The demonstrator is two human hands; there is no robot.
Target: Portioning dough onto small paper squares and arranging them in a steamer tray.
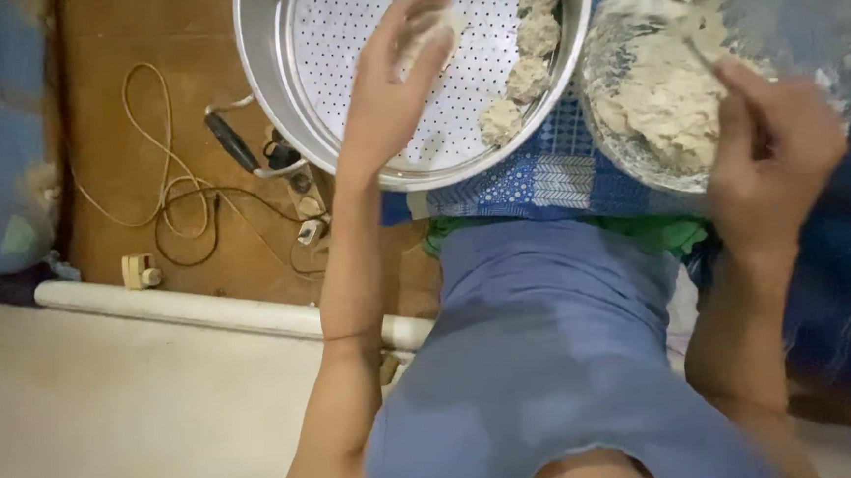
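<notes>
My left hand (392, 88) reaches over a round perforated steel steamer tray (353, 17) and holds a small lump of pale dough (437, 32) in its fingers. Several dough balls (525, 56) line the tray's right rim. My right hand (769, 144) grips a spoon (704, 40) dug into the mass of pale dough (663, 92) in a clear glass bowl (605, 36) at the upper right. I sit with my blue-clad lap below both.
The steel pot (269, 101) has a black handle (233, 142) at its left. Cables (172, 200) and a plug lie on the brown mat. A white pipe (184, 308) runs along the floor. A blue patterned cloth (550, 177) lies under the bowl.
</notes>
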